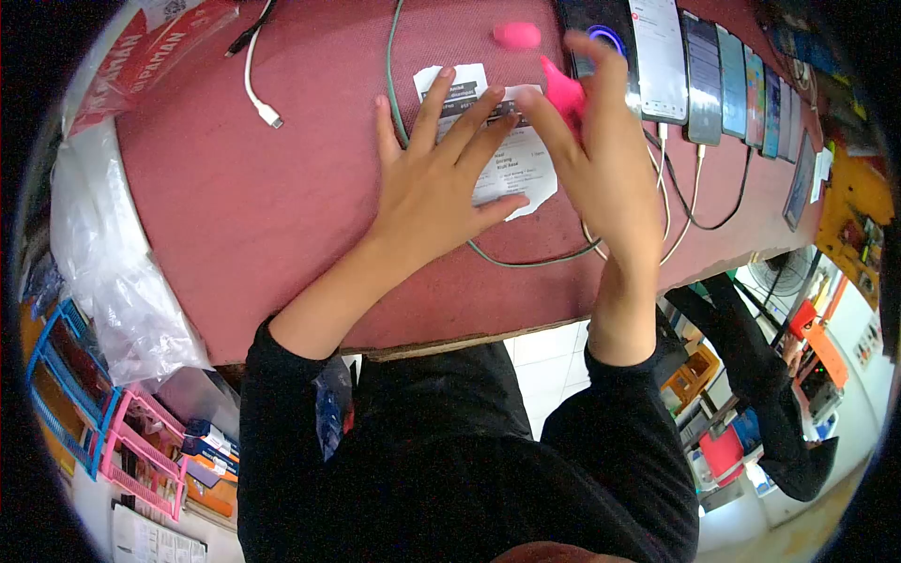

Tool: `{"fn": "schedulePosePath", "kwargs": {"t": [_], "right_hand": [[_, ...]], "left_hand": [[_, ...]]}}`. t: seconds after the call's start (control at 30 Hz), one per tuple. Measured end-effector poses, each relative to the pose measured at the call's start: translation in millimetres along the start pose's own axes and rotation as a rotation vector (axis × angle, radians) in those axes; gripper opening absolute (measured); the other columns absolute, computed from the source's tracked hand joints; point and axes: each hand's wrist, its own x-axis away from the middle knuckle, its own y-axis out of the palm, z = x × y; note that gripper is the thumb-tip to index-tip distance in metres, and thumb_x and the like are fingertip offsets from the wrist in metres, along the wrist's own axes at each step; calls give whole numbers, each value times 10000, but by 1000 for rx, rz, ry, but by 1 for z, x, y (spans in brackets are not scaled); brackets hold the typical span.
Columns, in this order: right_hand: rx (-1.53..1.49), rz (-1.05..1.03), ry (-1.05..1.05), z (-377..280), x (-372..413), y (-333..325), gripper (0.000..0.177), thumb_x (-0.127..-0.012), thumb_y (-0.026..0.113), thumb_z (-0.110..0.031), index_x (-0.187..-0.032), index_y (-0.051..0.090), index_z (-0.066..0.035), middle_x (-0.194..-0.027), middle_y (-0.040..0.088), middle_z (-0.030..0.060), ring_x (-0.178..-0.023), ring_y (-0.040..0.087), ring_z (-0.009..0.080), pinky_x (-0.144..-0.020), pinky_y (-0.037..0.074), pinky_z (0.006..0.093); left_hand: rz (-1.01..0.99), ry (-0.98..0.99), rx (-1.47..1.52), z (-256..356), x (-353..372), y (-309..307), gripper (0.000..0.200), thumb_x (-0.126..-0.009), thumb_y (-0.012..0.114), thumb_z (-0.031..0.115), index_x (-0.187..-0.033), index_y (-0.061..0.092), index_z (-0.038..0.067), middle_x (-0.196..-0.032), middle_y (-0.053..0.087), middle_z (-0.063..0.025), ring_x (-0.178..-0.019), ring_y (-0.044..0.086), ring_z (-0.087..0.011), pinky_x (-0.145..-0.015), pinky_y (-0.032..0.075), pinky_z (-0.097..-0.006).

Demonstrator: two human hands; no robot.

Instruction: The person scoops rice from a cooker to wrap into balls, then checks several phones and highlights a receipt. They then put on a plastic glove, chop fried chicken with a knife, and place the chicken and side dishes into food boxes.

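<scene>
Your open left hand [441, 178] pinned the paper slip [528, 178] flat while your right hand [605, 164] pinched what seemed a pink marker [563, 91] at its far edge

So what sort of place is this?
Likely a small shop or order-packing counter: a row of phones charging along the maroon table, and a printed slip under the left hand while the right hand holds a pink marker.

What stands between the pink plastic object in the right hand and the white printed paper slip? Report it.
Nothing visible does. The right hand holds the pink plastic object at the upper right edge of the white printed paper slip. The left hand lies flat on the slip's left part, beside that spot, not across it.
</scene>
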Motion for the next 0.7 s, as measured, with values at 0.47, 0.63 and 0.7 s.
{"fn": "schedulePosePath", "kwargs": {"t": [0.47,0.63,0.7], "right_hand": [[-1011,152,199,58,78,15,291,-618,764,16,-863,608,-12,-841,618,85,-717,581,98,-649,467,210],[-994,455,280,38,76,34,162,-708,706,-94,-792,584,-28,-859,554,96,-744,534,138,-677,448,269],[-369,488,-153,45,69,44,177,-694,723,-109,-779,588,-34,-772,579,99,-658,541,202,-603,439,293]], "left_hand": [[-99,-19,-24,1,-4,-8,755,-590,707,490,-1245,506,174,-1376,375,26,-1339,208,-291,-955,123,-705],[-110,-23,1,1,-4,-9,775,-569,720,486,-1245,507,174,-1383,371,29,-1339,216,-286,-960,113,-699],[-118,-30,9,1,-4,-10,778,-564,724,484,-1244,509,174,-1382,372,30,-1340,217,-285,-963,107,-696]]}}
